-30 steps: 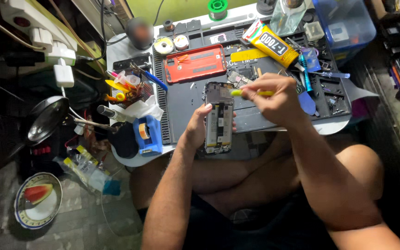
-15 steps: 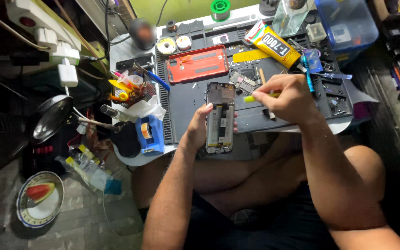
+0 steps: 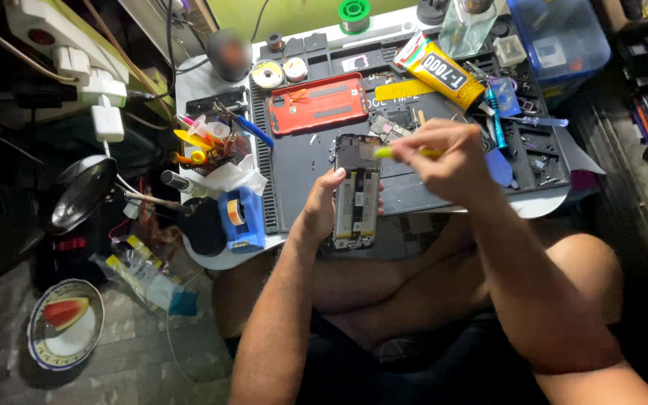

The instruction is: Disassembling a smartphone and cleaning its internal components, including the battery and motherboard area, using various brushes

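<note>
Bare arms & legs, dark shorts, no sleeves.

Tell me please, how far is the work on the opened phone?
Done: the red back cover is off and lies on the mat. In hand: the left hand holds the opened phone, and the right hand brings a yellow tool to its top. Left: the cover is not yet back on.

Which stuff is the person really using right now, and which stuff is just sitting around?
Using now:
left hand holding the opened phone
right hand holding a yellow tool at the phone's top

Just sitting around:
red phone cover
yellow glue tube
blue tape dispenser
solder spool
plate of watermelon
</note>
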